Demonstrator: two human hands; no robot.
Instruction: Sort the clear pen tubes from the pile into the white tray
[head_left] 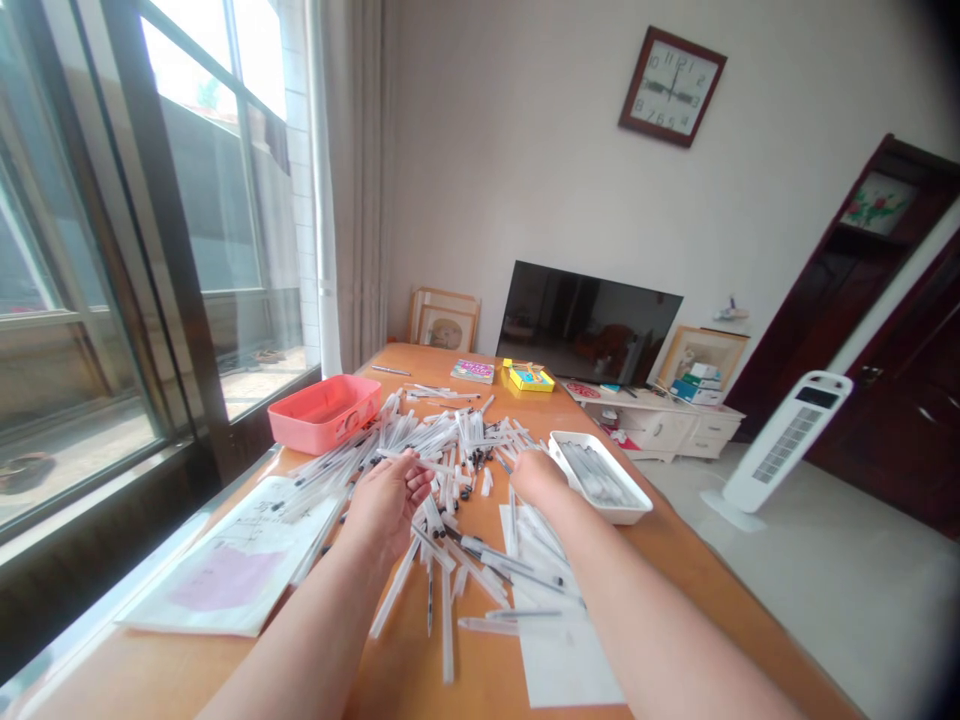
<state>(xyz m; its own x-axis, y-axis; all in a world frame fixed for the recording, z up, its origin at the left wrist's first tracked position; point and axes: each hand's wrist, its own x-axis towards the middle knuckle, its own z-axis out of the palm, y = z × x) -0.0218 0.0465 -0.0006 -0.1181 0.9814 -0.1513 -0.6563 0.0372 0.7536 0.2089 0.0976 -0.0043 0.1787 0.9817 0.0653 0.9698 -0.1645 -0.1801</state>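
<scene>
My left hand point(386, 500) is closed with its fingers curled, pinching a translucent white pen barrel point(405, 458) that lies across the fingertips. Under and around it spreads a big heap of clear pen parts point(427, 430), with black caps point(480, 455) mixed in. My right hand point(538, 477) is bent down at the heap's right side, beside a white tray point(637, 508) of gathered pens point(596, 470). Its fingers look curled, but they are mostly hidden, and so is whatever they hold. Several loose pens point(517, 570) lie nearer to me, partly over a white paper sheet point(562, 660).
A red plastic basket point(307, 430) stands at the left table edge, with a booklet point(225, 575) in front of it. Farther back lie a colourful book point(472, 371) and a yellow box point(531, 378). Beyond are a television point(589, 320) and a white tower fan point(784, 445).
</scene>
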